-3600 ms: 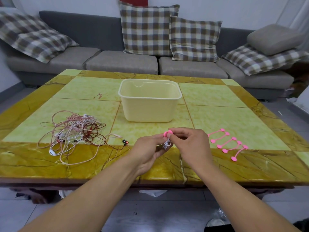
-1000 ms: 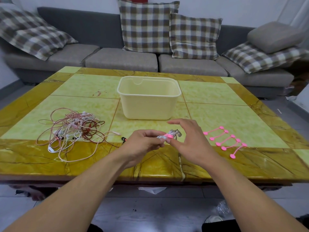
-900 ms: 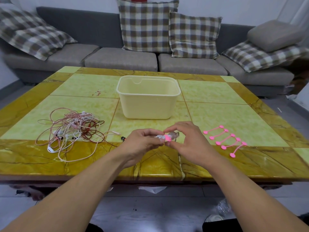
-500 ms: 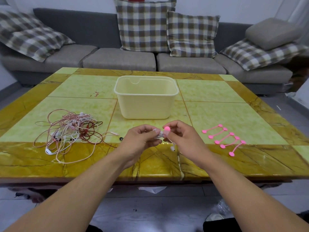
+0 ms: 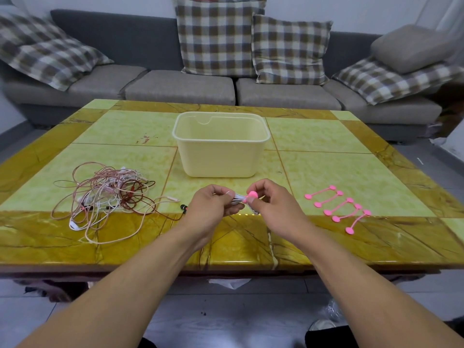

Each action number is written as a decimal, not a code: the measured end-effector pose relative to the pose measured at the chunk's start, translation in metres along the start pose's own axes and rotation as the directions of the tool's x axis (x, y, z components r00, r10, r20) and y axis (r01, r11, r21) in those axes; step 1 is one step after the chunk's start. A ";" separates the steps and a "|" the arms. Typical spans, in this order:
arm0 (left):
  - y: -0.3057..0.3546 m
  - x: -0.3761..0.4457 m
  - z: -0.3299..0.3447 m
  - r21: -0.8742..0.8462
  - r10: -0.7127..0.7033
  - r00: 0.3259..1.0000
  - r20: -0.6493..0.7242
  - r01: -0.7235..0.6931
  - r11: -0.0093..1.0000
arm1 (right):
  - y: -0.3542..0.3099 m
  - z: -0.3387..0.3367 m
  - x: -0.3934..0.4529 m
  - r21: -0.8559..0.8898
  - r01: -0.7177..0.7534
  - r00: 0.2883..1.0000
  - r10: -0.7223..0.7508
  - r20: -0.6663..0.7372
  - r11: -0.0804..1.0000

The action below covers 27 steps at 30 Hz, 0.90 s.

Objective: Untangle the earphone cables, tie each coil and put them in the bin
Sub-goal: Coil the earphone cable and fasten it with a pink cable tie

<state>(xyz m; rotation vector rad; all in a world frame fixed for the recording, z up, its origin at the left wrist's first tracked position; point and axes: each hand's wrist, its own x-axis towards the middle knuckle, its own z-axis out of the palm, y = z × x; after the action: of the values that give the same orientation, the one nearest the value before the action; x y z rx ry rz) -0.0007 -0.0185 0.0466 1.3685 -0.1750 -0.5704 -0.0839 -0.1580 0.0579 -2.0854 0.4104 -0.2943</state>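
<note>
Setting: yellow-green tiled table (image 5: pixel 326 172) is set before a grey sofa (image 5: pixel 180 89) with checked cushions.
Bin: cream bin (image 5: pixel 221 156) stands upright at mid-table, beyond the hands.
Coil: white earphone coil (image 5: pixel 237 198) is held above the near table edge, long axis lying left to right.
Left hand: left hand (image 5: pixel 209 209) is curled round the coil's left end.
Right hand: right hand (image 5: pixel 271 205) pinches the pink tie (image 5: pixel 251 196) at the coil's right end.
Change: compared with half a second ago, the pinch is kept and the hands sit nearly where they were.
Tangle: pink, white and red tangled cables (image 5: pixel 108 197) lie left of the hands.
Spare ties: five spare pink ties (image 5: pixel 337 208) lie to the right.
</note>
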 end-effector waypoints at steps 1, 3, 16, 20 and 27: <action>-0.001 0.001 -0.001 0.038 0.023 1.000 -0.008 -0.023 0.999 | 0.000 0.002 0.000 -0.036 0.012 1.000 -0.012 0.016 0.999; -0.001 0.002 -0.004 0.057 0.030 0.999 -0.013 -0.029 0.998 | 0.000 0.006 -0.003 -0.074 0.022 0.999 -0.019 0.044 0.997; 0.000 0.002 -0.007 0.097 0.055 0.998 -0.028 -0.052 0.994 | 0.002 0.007 -0.001 -0.205 0.066 0.996 -0.052 0.071 0.977; 0.001 0.005 -0.009 0.055 0.050 0.998 -0.044 -0.048 0.997 | -0.002 0.006 0.002 -0.186 0.045 0.997 -0.034 0.063 0.981; 0.000 0.006 -0.012 -0.049 0.029 0.999 -0.033 -0.030 0.998 | 0.003 0.013 0.002 -0.025 -0.001 1.000 0.002 0.027 1.000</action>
<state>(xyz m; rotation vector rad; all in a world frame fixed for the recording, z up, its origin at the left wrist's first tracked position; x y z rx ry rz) 0.0098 -0.0114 0.0426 1.3248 -0.1537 -0.5242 -0.0776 -0.1507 0.0487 -2.1108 0.4011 -0.2609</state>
